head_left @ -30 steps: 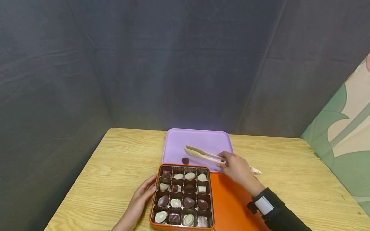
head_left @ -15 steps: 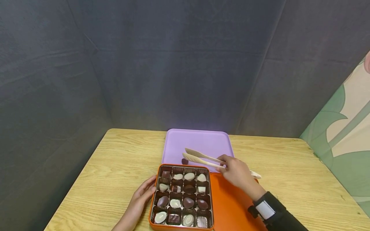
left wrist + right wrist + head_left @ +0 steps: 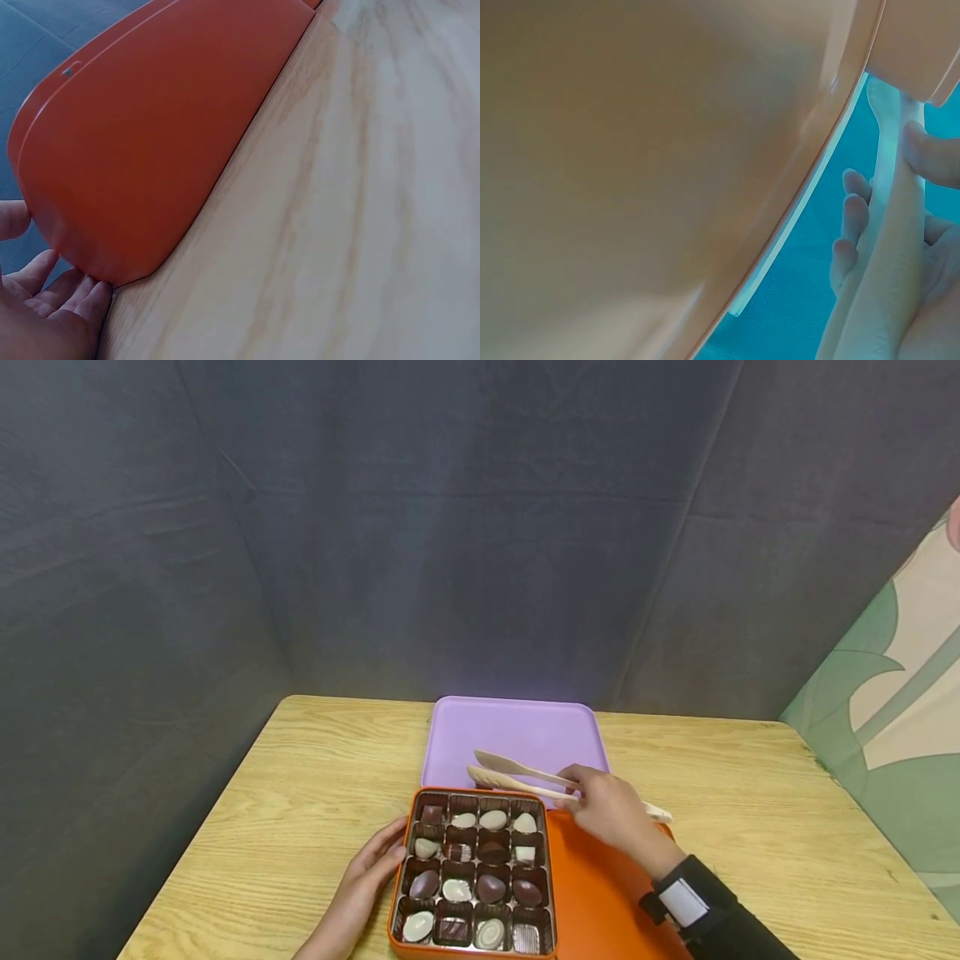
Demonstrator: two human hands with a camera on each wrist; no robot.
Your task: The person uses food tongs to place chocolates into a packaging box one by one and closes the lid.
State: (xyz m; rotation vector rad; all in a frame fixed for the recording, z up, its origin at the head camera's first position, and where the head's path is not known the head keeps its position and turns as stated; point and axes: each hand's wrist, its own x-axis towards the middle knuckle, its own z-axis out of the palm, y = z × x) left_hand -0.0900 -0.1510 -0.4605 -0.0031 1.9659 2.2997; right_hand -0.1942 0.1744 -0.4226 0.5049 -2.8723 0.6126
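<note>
An orange square tin at the front holds a tray of compartments with dark and white chocolates. My left hand rests on the tin's left side, fingers against its wall; the left wrist view shows the fingertips at the corner. With my right hand I grip pale tongs above the lilac tray, their tips slightly apart. Behind the lower tip a dark chocolate on the tray is mostly hidden. In the right wrist view, thumb and fingers wrap the tongs.
An orange lid lies right of the tin, under my right forearm. The wooden table ends at a dark curtain behind. A patterned cloth hangs at the right.
My right hand has brought the tongs lower, nearer to me and slightly left, so their tip now covers most of the dark chocolate. The left hand and tin stay in place.
</note>
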